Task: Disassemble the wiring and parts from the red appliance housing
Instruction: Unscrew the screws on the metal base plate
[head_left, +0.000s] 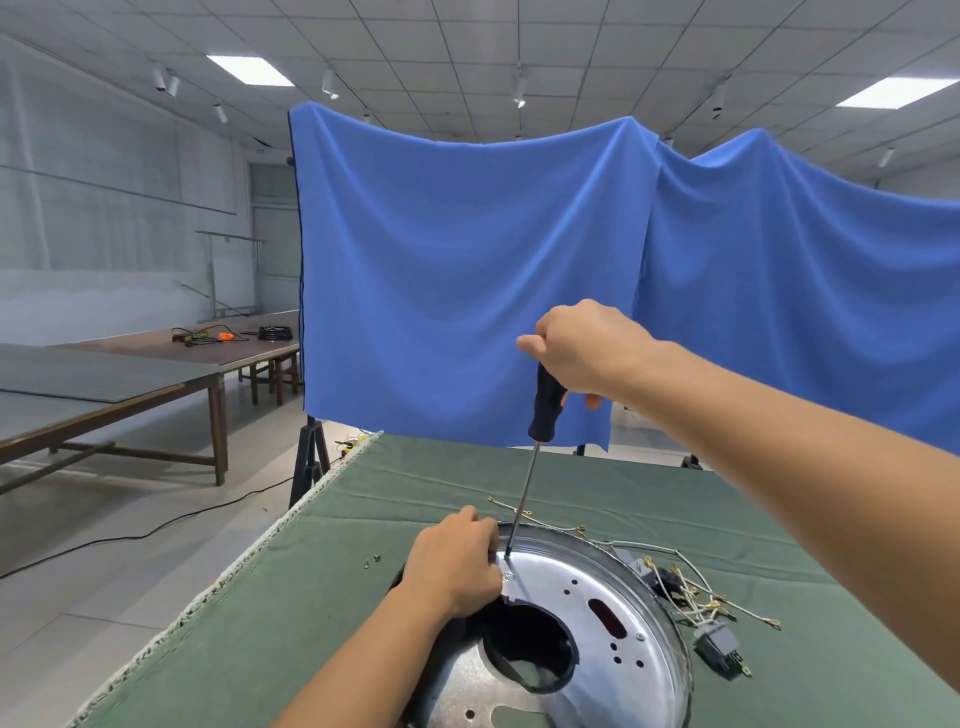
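Right hand (582, 348): grip clamped on black rubbery screwdriver (545, 405) handle | left hand (452, 566): grip curled over shiny round metal plate (597, 613) rim | slim steel shaft's tip set on plate beside left grip | wiring (691, 592) lies beyond, on green cloth surface (311, 597).

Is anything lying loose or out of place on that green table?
Yes: two small screws lie loose on the green cloth left of the metal plate, and a tangle of wires sprawls to its right.
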